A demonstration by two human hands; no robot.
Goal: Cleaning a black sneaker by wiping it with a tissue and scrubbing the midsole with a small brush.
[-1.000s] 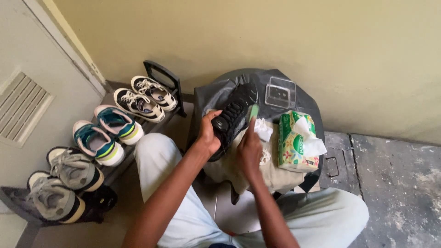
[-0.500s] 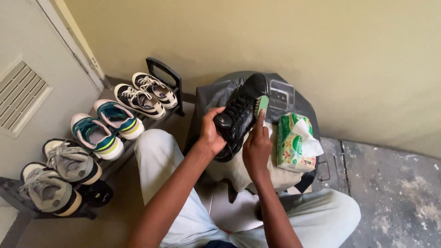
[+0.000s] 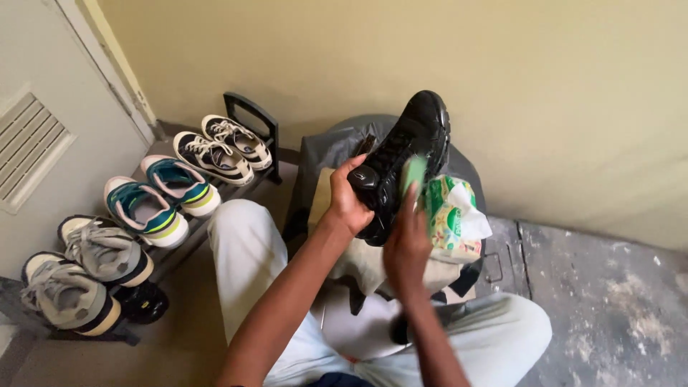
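The left hand [image 3: 349,204] gripped a black shoe [image 3: 401,161] at its heel end, toe tilted up toward the yellow wall [image 3: 459,64]. The right hand [image 3: 405,247], blurred, pressed a small green brush-like object [image 3: 414,172] against the shoe's side. Just right of the shoe lay a green-and-white wipes pack [image 3: 451,218] on a dark, cloth-covered table [image 3: 333,147]. A beige cloth [image 3: 362,261] rested below the shoe. To the left, a low shoe rack [image 3: 251,111] carried pairs of sneakers: black-and-white [image 3: 215,150], teal-and-white [image 3: 161,197] and grey [image 3: 86,265].
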